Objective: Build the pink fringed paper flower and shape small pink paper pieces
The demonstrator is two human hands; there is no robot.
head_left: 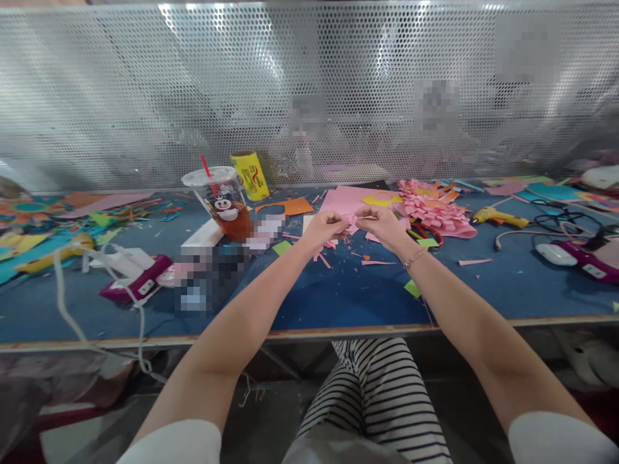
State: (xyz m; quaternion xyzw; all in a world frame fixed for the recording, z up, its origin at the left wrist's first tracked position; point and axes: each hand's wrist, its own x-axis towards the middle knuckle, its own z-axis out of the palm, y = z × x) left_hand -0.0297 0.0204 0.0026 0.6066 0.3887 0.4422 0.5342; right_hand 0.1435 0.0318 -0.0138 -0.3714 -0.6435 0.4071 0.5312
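Both hands meet over the middle of the blue table (338, 296). Between their fingertips is a small pink paper piece (351, 222), its exact shape too small to make out. My left hand (325, 230) pinches it from the left, and my right hand (384, 225) pinches it from the right. Behind the hands lies a pink paper sheet (338, 198) with a yellow paper scrap (383, 198) on it. To the right sits a layered pink paper flower (432, 209), and scissors with red handles (428, 233) lie partly hidden near my right wrist.
A plastic cup of brown drink (227, 209) with a red straw stands left, before a yellow can-like container (250, 175). Yellow glue guns (503, 218) and purple power strips (138, 280) with cables lie at both sides. A perforated metal screen (309, 77) rises behind.
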